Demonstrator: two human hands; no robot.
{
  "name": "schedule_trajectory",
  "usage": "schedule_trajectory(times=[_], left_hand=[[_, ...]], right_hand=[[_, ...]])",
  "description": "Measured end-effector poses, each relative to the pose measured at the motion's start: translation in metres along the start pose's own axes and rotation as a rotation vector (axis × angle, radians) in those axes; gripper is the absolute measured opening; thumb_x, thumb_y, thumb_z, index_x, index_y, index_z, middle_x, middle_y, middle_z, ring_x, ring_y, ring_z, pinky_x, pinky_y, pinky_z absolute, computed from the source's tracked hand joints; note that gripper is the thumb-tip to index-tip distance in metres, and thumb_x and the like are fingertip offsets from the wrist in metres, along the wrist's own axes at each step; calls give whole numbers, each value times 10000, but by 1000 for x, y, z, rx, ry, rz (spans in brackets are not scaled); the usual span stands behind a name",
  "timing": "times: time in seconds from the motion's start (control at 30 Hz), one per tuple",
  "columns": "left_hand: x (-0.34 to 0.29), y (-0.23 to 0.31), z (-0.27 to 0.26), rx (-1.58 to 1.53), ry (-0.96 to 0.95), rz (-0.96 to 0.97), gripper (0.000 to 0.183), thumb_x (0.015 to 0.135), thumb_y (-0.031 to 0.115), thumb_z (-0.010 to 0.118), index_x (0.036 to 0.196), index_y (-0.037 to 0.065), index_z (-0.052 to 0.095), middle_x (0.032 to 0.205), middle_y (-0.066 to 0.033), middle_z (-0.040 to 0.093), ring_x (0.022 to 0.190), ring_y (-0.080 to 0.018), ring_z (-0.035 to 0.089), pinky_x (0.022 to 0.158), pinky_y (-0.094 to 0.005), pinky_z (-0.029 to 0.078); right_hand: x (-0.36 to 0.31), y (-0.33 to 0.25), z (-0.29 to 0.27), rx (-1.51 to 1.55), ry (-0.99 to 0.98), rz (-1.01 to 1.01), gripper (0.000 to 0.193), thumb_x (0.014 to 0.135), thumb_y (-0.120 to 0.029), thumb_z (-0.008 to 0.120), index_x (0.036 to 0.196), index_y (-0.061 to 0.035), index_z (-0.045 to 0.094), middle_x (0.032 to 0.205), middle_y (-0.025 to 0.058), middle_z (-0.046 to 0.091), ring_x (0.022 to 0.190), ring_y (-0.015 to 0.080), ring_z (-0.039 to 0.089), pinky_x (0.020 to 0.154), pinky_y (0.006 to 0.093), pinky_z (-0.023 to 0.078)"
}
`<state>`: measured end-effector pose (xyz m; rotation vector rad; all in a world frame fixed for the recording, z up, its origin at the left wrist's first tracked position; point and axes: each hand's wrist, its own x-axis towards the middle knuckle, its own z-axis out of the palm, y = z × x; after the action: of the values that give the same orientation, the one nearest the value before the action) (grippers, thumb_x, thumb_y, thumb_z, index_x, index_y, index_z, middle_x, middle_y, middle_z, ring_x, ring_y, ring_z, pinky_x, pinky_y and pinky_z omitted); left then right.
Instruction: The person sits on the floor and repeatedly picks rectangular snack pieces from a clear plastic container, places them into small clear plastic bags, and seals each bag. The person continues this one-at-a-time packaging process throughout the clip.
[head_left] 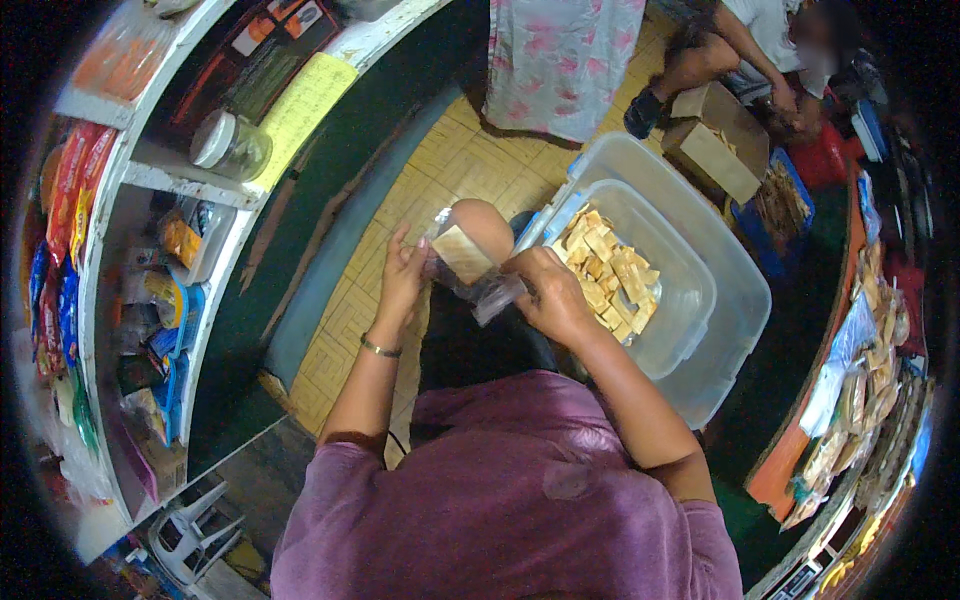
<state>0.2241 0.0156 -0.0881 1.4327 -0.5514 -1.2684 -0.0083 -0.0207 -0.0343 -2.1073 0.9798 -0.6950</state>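
Note:
Between my hands is a clear plastic bag with a pale rectangular piece of toasted bread in or against it. My left hand is closed on the bag's left side, thumb and fingers at its edge. My right hand pinches the bag's loose right end, fingers bent. Behind the bread is a smooth, round brown shape, possibly my knee. Just right of my right hand, many toasted bread pieces lie heaped in a clear plastic tub with blue latches.
Shelves with packets and a lidded jar line the left side. A person sits at the far right beside an open cardboard box. Packed goods lie along a right-hand ledge. A floral curtain hangs ahead.

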Motion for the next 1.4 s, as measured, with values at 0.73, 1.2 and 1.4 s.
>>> schedule_trajectory(times=[0.73, 1.2, 1.4], left_hand=[[7, -7, -4, 51, -118, 1, 601, 892, 60, 654, 1404, 38, 340, 1123, -109, 619, 975, -148, 598, 878, -281, 492], [11, 2, 2, 122, -176, -7, 619, 900, 48, 635, 1431, 34, 316, 1162, -100, 608, 980, -125, 587, 876, -262, 474], [6, 10, 5, 148, -163, -21, 648, 916, 117, 632, 1456, 38, 283, 1177, -109, 601, 1033, -145, 567, 922, -285, 439]], right_hand=[[-149, 235, -61, -276, 186, 1106, 385, 728, -175, 736, 1074, -74, 601, 1013, 189, 631, 934, 345, 642, 789, 420, 527], [-110, 226, -24, -763, -8, 698, 466, 703, -232, 755, 1077, -57, 539, 1087, 132, 542, 1059, 314, 527, 848, 440, 476], [-109, 232, -26, -749, -6, 756, 404, 711, -150, 709, 1061, -39, 541, 1095, 139, 523, 1069, 298, 516, 856, 428, 463]])
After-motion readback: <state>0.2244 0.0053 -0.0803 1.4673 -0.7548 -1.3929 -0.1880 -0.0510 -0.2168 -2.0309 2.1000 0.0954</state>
